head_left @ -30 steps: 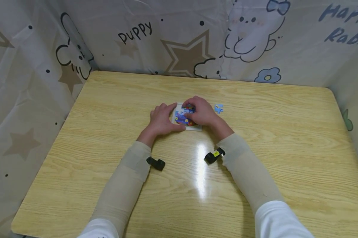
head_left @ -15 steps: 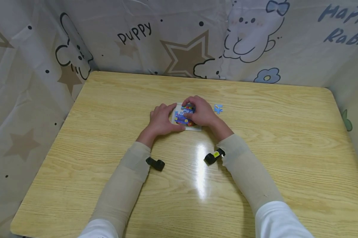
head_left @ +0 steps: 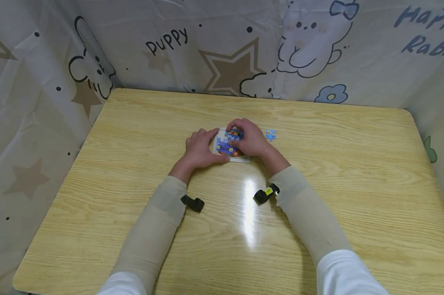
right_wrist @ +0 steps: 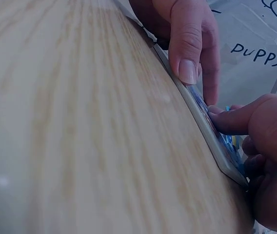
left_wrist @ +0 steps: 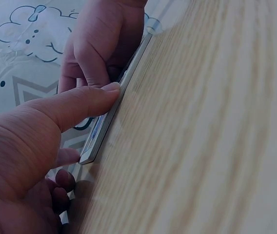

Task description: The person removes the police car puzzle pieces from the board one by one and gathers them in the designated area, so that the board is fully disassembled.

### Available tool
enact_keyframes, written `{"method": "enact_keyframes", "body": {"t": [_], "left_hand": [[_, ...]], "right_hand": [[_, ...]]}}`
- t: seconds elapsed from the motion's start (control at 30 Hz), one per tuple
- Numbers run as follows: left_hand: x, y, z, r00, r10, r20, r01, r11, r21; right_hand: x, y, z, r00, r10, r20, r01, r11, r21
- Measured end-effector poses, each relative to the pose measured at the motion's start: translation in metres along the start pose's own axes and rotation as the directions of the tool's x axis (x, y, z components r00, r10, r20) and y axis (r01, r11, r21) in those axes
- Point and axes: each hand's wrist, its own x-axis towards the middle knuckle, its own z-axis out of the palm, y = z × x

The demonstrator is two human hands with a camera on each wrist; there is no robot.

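A small jigsaw puzzle in a pale tray [head_left: 240,159] lies on the table, showing a blue cartoon vehicle with red and yellow parts. My left hand [head_left: 201,149] holds the tray at its left side, thumb on the near edge and index finger at the far left corner. Over the tray's right half, my right hand [head_left: 252,139] bends its thumb and fingers around a colourful puzzle piece [head_left: 235,133] at the upper part of the picture. The hand covers the tray's right side. A loose blue puzzle piece [head_left: 271,135] lies just right of that hand.
The wood-grain table [head_left: 336,164] extends around the tray on all sides. A printed cloth [head_left: 222,49] hangs behind it and along both sides. Each forearm wears a sleeve with a small black camera, the left camera [head_left: 193,203] and the right camera [head_left: 266,194].
The right thumb and fingers have shifted very slightly over the puzzle, and the red and yellow part beneath them shows more clearly. The left hand, tray and loose piece stay put.
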Motion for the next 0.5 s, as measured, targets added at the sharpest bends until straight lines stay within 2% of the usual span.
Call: {"method": "enact_keyframes", "body": {"t": [0.23, 0.5], "left_hand": [[-0.0017, 0.001, 0.0, 1.0, 0.006, 0.005, -0.006, 1.0, 0.007], [-0.0019, 0.0018, -0.0013, 1.0, 0.005, 0.003, -0.005, 1.0, 0.002]], "right_hand": [[0.0002, -0.0007, -0.0023, 0.999, 0.005, 0.032, -0.005, 1.0, -0.002], [0.001, -0.0003, -0.0029, 1.0, -0.005, 0.02, 0.005, 1.0, 0.03]]}}
